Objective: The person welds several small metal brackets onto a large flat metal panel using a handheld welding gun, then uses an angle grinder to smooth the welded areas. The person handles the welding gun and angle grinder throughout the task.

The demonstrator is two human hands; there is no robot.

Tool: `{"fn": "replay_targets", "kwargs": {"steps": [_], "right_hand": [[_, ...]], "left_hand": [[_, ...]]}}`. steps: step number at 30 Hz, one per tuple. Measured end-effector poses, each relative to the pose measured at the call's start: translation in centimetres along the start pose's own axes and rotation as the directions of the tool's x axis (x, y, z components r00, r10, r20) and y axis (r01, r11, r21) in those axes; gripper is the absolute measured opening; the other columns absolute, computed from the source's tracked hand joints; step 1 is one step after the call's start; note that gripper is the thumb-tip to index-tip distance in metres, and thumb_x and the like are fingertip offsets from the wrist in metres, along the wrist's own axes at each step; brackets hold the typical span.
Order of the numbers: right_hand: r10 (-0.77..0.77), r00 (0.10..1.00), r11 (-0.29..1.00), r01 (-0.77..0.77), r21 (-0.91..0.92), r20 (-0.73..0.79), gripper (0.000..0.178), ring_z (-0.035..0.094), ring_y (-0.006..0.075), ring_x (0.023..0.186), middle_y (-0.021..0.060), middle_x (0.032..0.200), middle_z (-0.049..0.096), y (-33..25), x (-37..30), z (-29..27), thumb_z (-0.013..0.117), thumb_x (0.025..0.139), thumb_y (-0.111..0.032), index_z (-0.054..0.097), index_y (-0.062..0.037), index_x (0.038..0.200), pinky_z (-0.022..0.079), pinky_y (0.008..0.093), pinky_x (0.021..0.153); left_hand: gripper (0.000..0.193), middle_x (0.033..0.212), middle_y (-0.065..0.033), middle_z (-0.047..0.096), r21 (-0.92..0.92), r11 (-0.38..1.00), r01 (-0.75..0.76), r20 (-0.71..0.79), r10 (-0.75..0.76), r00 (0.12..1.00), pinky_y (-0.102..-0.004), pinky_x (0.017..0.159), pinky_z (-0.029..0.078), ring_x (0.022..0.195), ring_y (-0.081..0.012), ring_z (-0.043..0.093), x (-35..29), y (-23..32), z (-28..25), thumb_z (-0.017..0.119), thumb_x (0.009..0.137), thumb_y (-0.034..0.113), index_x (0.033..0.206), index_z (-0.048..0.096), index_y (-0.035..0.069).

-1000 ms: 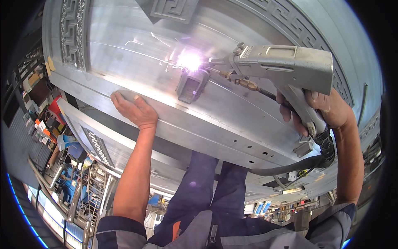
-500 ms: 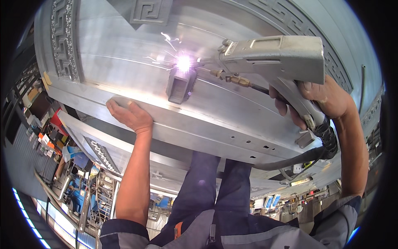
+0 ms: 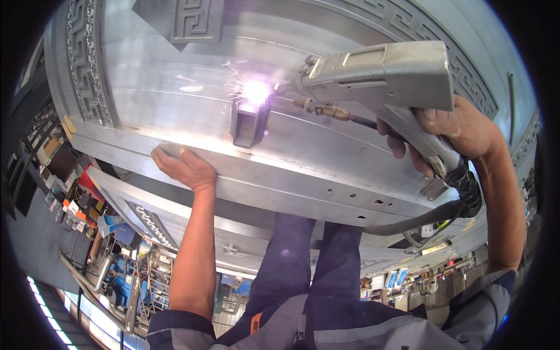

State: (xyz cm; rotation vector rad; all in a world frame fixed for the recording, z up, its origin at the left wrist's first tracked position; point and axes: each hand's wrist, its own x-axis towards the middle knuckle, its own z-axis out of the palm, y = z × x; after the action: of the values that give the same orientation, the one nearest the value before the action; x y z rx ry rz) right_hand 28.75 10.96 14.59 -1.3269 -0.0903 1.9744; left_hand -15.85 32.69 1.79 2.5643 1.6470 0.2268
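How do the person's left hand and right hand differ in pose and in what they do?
The left hand lies flat, palm down, on the metal door panel; the right hand is raised and closed around the grey welding gun. The left hand holds nothing; the right hand carries a tool. Both are bare.

Below the near edge of the large silver embossed metal door panel (image 3: 175, 116) lies a workshop. A second grey metal panel with a fretwork-patterned inset (image 3: 146, 221) runs beneath that edge at the left. Further down are grey steel frames and rails (image 3: 134, 286), with blue and red clutter (image 3: 87, 192) on the floor beside them. A bright strip of daylight (image 3: 58, 321) glows along the lower left corner. Shelves of small coloured items (image 3: 431, 274) show at the lower right.
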Motion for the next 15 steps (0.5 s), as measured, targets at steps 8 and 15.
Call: {"fn": "replay_targets", "kwargs": {"steps": [8, 15], "right_hand": [[0.012, 0.996, 1.0, -0.012, -0.002, 0.083, 0.064, 0.07, 0.018, 0.077, 0.0179, 0.104, 0.069, 0.0, -0.4, -1.0, 0.066, 0.099, -0.046, 0.06, 0.0109, 0.127, 0.059, 0.0264, 0.048], [0.024, 0.994, 1.0, -0.026, 0.012, 0.105, 0.071, 0.071, 0.0182, 0.077, 0.0216, 0.107, 0.068, 0.3, -0.9, -1.4, 0.068, 0.096, -0.05, 0.058, 0.0127, 0.128, 0.058, 0.0267, 0.046]], "left_hand": [[0.072, 0.154, -0.0385, 0.031, 0.011, 1.0, 0.002, 0.002, -0.002, 1.0, -0.0561, 0.123, 0.019, 0.145, -0.0502, 0.029, 0.0, 0.0, 0.0, 0.04, 0.102, 0.036, 0.146, 0.03, -0.02], [0.07, 0.152, -0.0377, 0.033, 0.009, 1.0, -0.013, -0.01, 0.013, 1.0, -0.0559, 0.123, 0.02, 0.144, -0.0497, 0.029, 0.0, -0.1, 0.1, 0.041, 0.102, 0.036, 0.145, 0.032, -0.019]]}}
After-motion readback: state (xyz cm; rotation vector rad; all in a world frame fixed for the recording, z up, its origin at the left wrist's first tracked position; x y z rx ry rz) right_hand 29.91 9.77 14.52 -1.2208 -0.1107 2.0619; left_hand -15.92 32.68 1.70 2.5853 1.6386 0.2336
